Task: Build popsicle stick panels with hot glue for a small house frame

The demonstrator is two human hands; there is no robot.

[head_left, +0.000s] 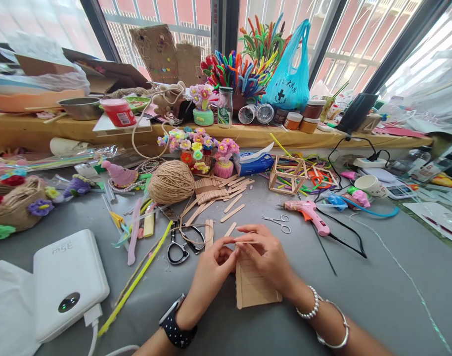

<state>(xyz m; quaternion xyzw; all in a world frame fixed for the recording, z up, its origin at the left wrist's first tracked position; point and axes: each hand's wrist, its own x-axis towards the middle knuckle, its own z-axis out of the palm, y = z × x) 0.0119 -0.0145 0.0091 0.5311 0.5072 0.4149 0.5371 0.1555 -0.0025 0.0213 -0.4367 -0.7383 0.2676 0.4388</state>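
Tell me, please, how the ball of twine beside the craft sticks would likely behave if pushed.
The ball of twine looks round, so it would probably roll. Being wound fibre, it likely feels light and slightly springy. A loose strand trails toward the scissors and might unwind or snag.

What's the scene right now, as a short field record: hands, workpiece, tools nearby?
left hand: left hand pinching one end of a popsicle stick
right hand: right hand pinching the same stick from the other side
workpiece: panel of joined popsicle sticks flat on the grey table, under both hands
tools nearby: pink glue gun, small scissors, black scissors
loose stock: pile of popsicle sticks beside a twine ball
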